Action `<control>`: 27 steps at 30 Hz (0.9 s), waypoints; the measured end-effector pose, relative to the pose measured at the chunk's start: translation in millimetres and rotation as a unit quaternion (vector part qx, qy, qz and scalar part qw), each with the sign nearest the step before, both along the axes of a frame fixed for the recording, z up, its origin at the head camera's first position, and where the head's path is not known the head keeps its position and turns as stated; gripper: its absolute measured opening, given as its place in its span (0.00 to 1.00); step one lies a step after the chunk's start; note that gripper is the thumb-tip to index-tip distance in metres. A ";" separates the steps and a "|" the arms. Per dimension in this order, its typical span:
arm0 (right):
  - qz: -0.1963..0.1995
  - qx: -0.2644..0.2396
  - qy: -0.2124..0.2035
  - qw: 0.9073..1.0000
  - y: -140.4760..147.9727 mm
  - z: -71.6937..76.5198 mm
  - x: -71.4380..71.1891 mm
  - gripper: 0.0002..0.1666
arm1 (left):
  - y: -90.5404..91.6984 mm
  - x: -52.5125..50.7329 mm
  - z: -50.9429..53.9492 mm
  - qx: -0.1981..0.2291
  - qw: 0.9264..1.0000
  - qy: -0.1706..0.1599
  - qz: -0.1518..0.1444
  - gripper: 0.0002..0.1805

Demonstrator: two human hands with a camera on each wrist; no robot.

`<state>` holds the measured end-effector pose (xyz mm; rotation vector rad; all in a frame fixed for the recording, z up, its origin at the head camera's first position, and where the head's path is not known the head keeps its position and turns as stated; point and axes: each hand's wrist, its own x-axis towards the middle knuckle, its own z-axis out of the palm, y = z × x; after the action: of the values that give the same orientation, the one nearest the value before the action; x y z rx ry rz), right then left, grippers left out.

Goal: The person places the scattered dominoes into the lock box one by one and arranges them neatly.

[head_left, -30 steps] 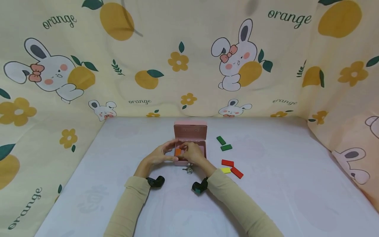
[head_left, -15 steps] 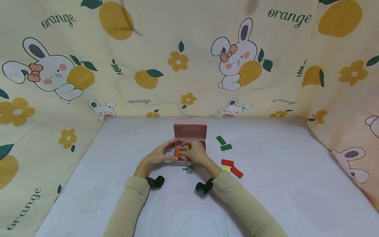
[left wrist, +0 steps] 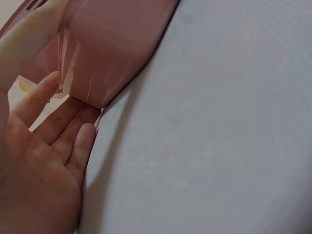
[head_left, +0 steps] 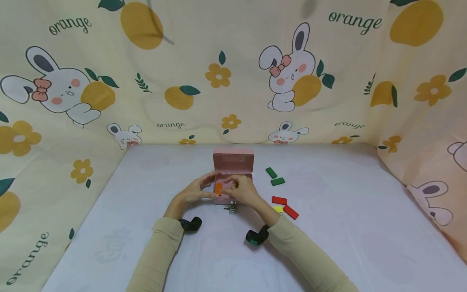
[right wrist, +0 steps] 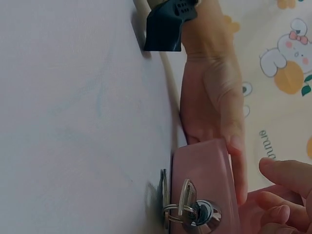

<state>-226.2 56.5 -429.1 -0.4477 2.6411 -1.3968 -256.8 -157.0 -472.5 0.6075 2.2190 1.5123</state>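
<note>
A pink metal cash box (head_left: pixel 233 163) stands with its lid up in the middle of the table. My left hand (head_left: pixel 191 191) holds its left side, thumb at the front and fingers at the back corner; the left wrist view shows those fingers (left wrist: pixel 78 122) against the box wall. An orange domino-like block (head_left: pixel 218 189) lies inside the box at the left. Just right of it hovers my right hand (head_left: pixel 245 190), thumb and index finger apart with nothing visible between them. Keys (right wrist: pixel 187 197) on a ring hang from the front lock (right wrist: pixel 204 213).
On the table right of the box lie two green blocks (head_left: pixel 278 181), two red blocks (head_left: pixel 279 200) and a yellow block (head_left: pixel 278 209), partly behind the right forearm. A patterned cloth (head_left: pixel 204 48) walls the table's back and sides.
My right hand has drawn back to the right from the orange block, its fingers spreading apart. The block stays inside the box at the left. My left hand keeps its hold.
</note>
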 end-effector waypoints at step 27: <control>-0.053 -0.043 -0.039 0.997 35.2 9.4 11.8 0.19 | 1.4 -2.0 0.4 0.005 1.000 -0.010 0.006 0.49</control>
<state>-214.4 91.7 -419.6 -0.2588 2.5857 -1.5294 -258.8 -155.6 -472.2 0.5802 2.2046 1.5307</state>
